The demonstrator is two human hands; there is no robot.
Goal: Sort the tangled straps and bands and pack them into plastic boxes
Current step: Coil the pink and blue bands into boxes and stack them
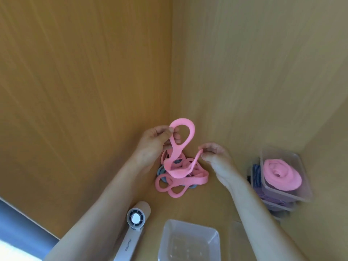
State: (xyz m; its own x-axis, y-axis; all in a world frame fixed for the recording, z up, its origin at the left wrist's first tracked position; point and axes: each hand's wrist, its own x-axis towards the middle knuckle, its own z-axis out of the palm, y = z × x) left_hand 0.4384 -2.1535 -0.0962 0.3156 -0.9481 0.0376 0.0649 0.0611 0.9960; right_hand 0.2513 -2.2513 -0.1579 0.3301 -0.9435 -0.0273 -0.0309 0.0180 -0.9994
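Wood-grain tabletop [212, 208] spreads under your forearms. Nearest you, short of the pink tangle [180, 182], stands 1 empty clear box [214, 240], with a white handheld fan [131, 234] to the near left of the tangle. Just over the tangle your left hand [154, 144] pinches a raised loop of a pink band [172, 159], and your right hand [216, 157] pinches another stretch of it at the tangle's right edge. Right of the tangle, 2 stacked clear boxes [301, 166] hold a rolled pink band [281, 176] above purple bands [273, 200].
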